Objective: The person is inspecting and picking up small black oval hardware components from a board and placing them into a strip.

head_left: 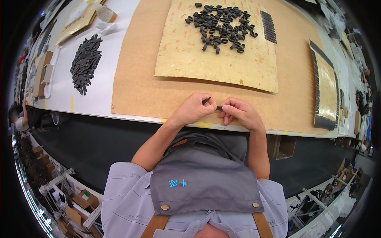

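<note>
Close to the table's front edge, my left hand [197, 108] and my right hand [240, 112] are nearly touching, both closed in a pinch. A short black strip [219, 108] spans the gap between their fingertips, held from both sides. Another dark end pokes up beside my left thumb; whether it belongs to the same strip I cannot tell. Beyond my hands, a yellowish board [214, 73] bears a heap of small black loops [222, 27]. Along its right edge runs a row of flat black pieces [268, 27].
A pile of loose black strips [85, 64] lies on the white tabletop at left. Brown sheeting [135, 79] runs beneath the board. At right stands another board [326, 85] edged with black pieces. A bottle [105, 14] and cardboard boxes [43, 73] sit at far left.
</note>
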Demonstrator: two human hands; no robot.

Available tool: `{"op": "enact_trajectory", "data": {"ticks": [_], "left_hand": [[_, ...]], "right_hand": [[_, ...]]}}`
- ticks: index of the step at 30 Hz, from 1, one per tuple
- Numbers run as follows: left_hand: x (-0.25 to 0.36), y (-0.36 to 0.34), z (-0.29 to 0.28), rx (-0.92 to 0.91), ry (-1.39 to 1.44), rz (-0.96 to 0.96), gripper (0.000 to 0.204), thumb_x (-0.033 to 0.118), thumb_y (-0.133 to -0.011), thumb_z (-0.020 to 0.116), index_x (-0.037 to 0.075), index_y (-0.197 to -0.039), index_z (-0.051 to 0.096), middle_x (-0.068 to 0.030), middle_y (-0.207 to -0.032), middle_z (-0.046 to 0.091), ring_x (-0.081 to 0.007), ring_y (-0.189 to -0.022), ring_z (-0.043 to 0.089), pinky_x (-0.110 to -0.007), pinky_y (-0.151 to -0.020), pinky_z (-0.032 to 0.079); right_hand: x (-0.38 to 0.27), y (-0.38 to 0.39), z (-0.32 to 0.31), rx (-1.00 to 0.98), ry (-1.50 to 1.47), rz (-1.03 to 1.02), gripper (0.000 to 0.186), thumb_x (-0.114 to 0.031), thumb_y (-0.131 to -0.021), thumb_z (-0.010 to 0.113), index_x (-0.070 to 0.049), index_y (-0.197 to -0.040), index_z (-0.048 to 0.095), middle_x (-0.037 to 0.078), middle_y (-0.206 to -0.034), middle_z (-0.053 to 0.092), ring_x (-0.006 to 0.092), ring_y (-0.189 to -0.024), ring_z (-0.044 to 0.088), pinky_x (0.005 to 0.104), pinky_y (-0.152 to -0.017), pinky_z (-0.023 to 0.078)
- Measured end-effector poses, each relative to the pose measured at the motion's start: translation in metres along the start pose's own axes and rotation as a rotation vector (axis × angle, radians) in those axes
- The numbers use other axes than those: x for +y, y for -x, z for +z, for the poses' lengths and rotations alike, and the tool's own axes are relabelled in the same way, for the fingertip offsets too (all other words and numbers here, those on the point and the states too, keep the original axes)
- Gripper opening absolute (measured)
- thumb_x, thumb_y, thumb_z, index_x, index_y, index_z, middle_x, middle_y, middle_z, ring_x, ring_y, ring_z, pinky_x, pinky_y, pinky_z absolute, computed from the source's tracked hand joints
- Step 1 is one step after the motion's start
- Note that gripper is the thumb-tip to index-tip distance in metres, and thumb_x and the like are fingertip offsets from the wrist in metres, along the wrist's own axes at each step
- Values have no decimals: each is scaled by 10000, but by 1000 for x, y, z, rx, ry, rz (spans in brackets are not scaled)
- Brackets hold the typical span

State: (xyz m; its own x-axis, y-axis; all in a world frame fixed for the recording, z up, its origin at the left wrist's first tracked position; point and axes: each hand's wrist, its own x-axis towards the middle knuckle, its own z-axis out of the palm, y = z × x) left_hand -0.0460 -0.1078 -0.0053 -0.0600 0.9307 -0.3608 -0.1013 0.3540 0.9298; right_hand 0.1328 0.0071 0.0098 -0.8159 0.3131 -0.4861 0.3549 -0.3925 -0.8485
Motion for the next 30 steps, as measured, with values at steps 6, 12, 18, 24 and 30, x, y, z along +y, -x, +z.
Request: {"op": "enact_trajectory", "data": {"ticks": [6, 12, 18, 24, 30], "left_hand": [[-13, 5, 1, 40, -130, 123, 149, 164, -824, 590, 19, -791, 605, 47, -662, 510, -41, -630, 433, -224, -549, 391], [-7, 13, 8, -15, 23, 143, 142, 167, -805, 628, 34, -769, 593, 31, -627, 486, -51, -595, 416, -224, -533, 354], [-7, 7, 3, -68, -42, 176, 170, 194, -802, 650, 37, -776, 589, 22, -645, 497, -61, -611, 428, -233, -541, 355], [-8, 3, -2, -83, -53, 290, 174, 213, -873, 599, 41, -848, 582, 38, -632, 448, -46, -588, 394, -222, -507, 319], [13, 21, -11, -229, 206, -33, 270, 291, -982, 453, 36, -978, 542, 57, -638, 373, -29, -521, 300, -209, -432, 226]], "right_hand": [[-8, 1, 17, -1, 200, 38, 249, -229, -919, 534, -32, -783, 603, -7, -596, 529, 52, -558, 512, 201, -489, 392], [22, 9, 28, 168, 250, -230, 239, -213, -889, 556, -39, -727, 581, -44, -521, 465, 33, -427, 387, 189, -392, 282], [7, 7, 26, 49, 171, -74, 225, -212, -893, 573, -26, -771, 604, -37, -545, 466, 34, -436, 384, 179, -402, 294], [18, -6, 23, 154, 173, -263, 237, -176, -880, 585, -23, -698, 592, -39, -561, 473, 30, -469, 376, 197, -426, 284], [-36, -34, 4, 364, 267, -470, 255, -164, -841, 621, -12, -641, 577, -39, -558, 464, 35, -550, 394, 227, -489, 306]]}}
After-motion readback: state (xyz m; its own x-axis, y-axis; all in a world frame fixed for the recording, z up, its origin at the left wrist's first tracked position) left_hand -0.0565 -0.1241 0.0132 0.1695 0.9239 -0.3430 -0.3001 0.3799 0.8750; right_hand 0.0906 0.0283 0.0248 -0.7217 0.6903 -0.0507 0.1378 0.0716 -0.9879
